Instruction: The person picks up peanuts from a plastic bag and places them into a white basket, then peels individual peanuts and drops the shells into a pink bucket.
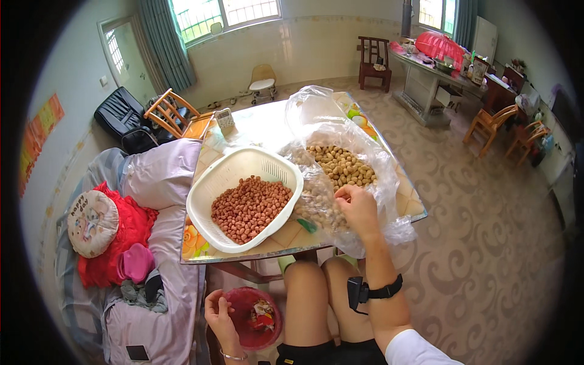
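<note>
Fingers of the right hand [358,205] curl down into the mouth of a clear plastic bag [340,146] full of unshelled peanuts [342,165], pinching at the pale pods right under the fingertips; whether a pod is actually caught between them cannot be told, since the knuckles hide the grip. Just left of that hand, touching the bag's crumpled side, sits a white slotted basket [213,182] holding a heap of red-skinned shelled peanuts [249,207]. Both bag and basket rest on a glass-topped table [258,125] that stretches away beyond the hand, with a small calculator-like gadget [225,120] at its far left part. A black strap with a small device [365,291] circles the right wrist. Well below and to the left, down beside the bare knees, the left hand [219,313] lies loosely cupped on the rim of a red bowl [243,301] holding scraps, fingers slack and clasping nothing that shows. Beyond the bowl lies a bed with pillows and a red cushion [125,234].
</note>
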### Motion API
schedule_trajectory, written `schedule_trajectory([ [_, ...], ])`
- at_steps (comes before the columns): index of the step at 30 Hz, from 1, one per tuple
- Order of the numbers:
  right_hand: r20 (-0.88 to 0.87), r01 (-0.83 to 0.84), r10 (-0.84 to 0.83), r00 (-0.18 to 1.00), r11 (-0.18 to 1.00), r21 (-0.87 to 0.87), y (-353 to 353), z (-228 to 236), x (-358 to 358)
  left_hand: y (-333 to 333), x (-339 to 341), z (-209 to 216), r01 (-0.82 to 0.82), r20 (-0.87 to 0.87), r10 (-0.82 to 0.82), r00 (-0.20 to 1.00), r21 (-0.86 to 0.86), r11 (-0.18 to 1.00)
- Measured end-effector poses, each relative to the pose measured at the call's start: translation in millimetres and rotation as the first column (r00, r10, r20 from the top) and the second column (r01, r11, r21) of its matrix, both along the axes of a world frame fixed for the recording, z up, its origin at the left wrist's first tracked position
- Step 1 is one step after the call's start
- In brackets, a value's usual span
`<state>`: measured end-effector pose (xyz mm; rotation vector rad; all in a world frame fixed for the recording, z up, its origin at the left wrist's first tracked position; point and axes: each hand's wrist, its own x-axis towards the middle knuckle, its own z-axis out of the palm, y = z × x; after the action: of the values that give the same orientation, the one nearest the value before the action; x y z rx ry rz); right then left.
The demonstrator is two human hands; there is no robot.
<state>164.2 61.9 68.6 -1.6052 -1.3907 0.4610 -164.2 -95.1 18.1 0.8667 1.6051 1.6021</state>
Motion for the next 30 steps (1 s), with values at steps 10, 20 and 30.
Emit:
schedule_trajectory([
  [10,0.308,0.022,0.002,0.951,0.997,-0.072,-8.2,-0.6,-9.5,-0.2,9.2,-1.2,0.025,0.02,-0.025,0.999,-0.014,1.0],
  [20,0.226,0.077,-0.117,0.967,0.981,0.178,-19.2,32.9,-31.3,-3.1,-1.6,-2.0,0.014,0.014,-0.015,1.0,0.036,0.999],
  [30,-0.591,-0.835,0.8,0.104,0.394,0.385,-112.4,68.0,-189.0,-11.4,2.8,1.2,-0.023,-0.104,0.045,0.994,0.205,0.978],
])
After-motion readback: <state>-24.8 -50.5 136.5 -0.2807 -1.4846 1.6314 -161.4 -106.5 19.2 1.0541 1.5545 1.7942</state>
